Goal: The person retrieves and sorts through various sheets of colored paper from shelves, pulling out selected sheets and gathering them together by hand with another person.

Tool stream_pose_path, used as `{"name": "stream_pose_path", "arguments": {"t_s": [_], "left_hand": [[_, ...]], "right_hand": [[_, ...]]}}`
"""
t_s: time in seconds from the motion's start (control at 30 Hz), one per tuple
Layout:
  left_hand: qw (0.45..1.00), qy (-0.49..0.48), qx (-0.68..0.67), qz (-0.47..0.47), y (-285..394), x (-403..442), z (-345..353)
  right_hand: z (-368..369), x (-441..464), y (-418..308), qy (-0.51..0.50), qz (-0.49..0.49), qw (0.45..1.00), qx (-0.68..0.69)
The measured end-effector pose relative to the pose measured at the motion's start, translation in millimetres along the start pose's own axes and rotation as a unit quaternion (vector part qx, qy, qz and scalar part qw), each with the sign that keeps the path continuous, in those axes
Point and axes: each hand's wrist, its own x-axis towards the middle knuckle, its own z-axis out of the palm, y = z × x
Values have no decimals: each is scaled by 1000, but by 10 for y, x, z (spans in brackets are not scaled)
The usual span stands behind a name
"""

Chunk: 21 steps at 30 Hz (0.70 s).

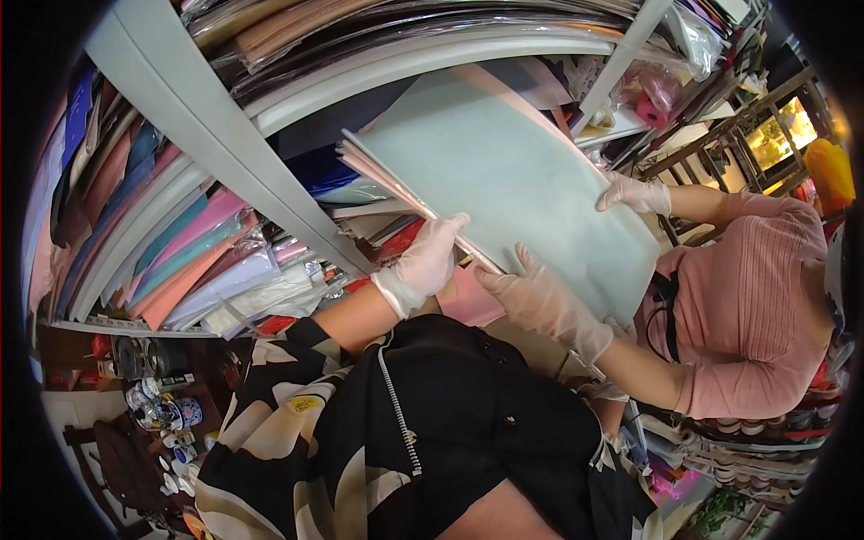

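Note:
A stack of large wrapping paper sheets [504,162], pale blue-green on top with pink layers beneath, is held up in front of the shelves. My left hand [421,265], in a thin white glove, is closed on its near left edge. Behind a co-worker's forearm, only a gloved bit of my right hand [609,391] shows; its fingers are hidden. The co-worker's gloved hand [549,297] lies against the near edge of the stack, beside my left hand. Their other gloved hand [634,193] holds the far right edge.
Grey metal shelves [216,135] packed with coloured sheets [193,243] rise ahead and to the left. The co-worker in a pink top [747,297] stands close on the right. Jars and small items [171,414] are at lower left. Rolls or bundles [756,445] lie at lower right.

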Motion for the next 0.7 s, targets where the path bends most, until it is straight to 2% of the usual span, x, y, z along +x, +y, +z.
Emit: {"name": "stream_pose_path", "arguments": {"t_s": [0.03, 0.07, 0.13, 0.23, 0.33, 0.37, 0.4, 0.43, 0.53, 0.63, 0.7], "left_hand": [[999, -3, 44, 0, -26, -3, -16], [996, -6, 88, 0, -52, -6, -31], [990, 10, 129, 51, -261, 20, -15], [934, 71, 273, 220, -101, -27, 29], [928, 49, 329, 169, 58, -41, 7], [990, 25, 124, 62, 51, 7, 21], [995, 0, -87, -49, 36, 96, 52], [943, -24, -293, -156, 33, 158, 58], [928, -50, -289, -230, 403, 156, 17], [968, -73, -201, -128, 382, 141, -44], [977, -27, -92, -189, 376, 138, -112]], "right_hand": [[179, 86, -100, 21, 78, 978, 191], [541, 228, -275, 75, 213, 913, 340], [1189, 483, -426, 192, 322, 827, 419], [1079, 448, -279, 159, 334, 777, 509], [758, 360, 4, 113, 323, 754, 561], [681, 341, 79, 105, 320, 749, 571], [620, 333, 143, 100, 319, 744, 579], [577, 325, 199, 95, 319, 739, 586], [587, 244, 346, 98, 330, 727, 595], [799, 138, 532, 109, 340, 716, 599], [1075, -126, 556, 144, 357, 664, 641]]}}
